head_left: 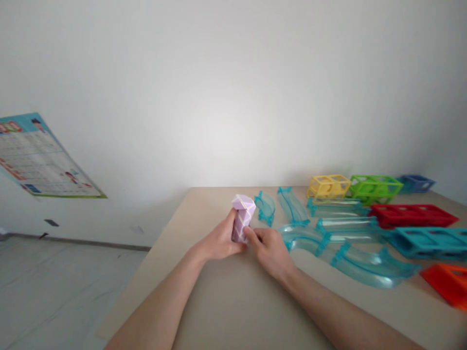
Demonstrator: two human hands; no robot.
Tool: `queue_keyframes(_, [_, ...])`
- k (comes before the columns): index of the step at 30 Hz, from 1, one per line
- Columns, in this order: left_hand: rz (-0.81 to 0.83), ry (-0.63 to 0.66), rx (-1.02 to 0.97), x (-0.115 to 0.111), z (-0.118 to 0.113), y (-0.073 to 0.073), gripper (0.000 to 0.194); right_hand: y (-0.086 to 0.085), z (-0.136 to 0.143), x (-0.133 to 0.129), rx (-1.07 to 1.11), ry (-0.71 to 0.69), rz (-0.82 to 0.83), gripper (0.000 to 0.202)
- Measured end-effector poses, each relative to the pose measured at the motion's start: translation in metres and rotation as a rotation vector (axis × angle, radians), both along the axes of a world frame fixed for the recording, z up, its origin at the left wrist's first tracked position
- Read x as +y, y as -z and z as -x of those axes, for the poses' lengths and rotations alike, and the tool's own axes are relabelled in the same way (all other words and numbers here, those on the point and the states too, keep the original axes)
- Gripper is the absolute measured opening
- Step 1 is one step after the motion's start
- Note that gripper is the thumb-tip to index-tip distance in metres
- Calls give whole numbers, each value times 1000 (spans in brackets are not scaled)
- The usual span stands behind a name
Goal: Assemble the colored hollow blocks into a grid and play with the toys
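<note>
A light purple snake puzzle (243, 218) with white zigzag edges is folded into a compact upright block, its top jutting out to both sides. My left hand (221, 239) wraps it from the left, thumb along its side. From the right, my right hand (269, 249) pinches its lower right part, with the thumb pressed on the face turned to me. Both hands are closed on the puzzle, just above the table (219, 301). The fingers behind the puzzle are hidden.
Clear teal track pieces (372, 265), straight and curved, lie to the right. Beyond them are yellow (328, 186), green (375, 188), dark blue (416, 183), red (412, 215), teal (434, 241) and orange (450, 283) block frames. A white wall (233, 97) stands behind the table.
</note>
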State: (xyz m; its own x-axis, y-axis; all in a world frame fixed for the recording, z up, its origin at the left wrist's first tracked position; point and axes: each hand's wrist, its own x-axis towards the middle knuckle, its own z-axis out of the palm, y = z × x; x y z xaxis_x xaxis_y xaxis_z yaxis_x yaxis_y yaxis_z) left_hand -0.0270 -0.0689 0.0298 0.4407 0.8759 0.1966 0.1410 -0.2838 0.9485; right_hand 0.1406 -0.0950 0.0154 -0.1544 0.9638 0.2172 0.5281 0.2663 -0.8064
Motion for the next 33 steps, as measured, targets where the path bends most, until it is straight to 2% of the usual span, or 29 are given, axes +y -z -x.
queue_keyframes(2, [-70, -31, 120, 1, -2, 3, 78, 0, 2, 1, 23, 9, 8, 55])
queue_keyframes(5, [-92, -105, 115, 2, -5, 4, 77, -2, 6, 0, 22, 63, -21, 46])
queue_keyframes(9, [14, -43, -76, 3, -7, 0, 83, -4, 9, -4, 48, 154, -51, 35])
queue_keyframes(12, [146, 58, -238, 4, -5, -3, 72, -2, 8, -4, 136, 156, -34, 30])
queue_keyframes(14, [229, 78, -318, 6, -3, -4, 61, 0, 8, -4, 202, 148, -49, 27])
queue_keyframes(19, [332, 23, -355, 12, 0, -1, 42, 7, 10, -1, 336, 103, -110, 27])
queue_keyframes(24, [281, -49, -319, 13, 1, 1, 46, 11, 10, 1, 386, 71, -77, 26])
queue_keyframes(29, [335, -87, -292, 13, -1, 0, 42, 9, 10, 0, 386, 54, -41, 26])
queue_keyframes(33, [345, -148, -289, 14, -2, 1, 45, 7, 12, -4, 344, 35, 0, 28])
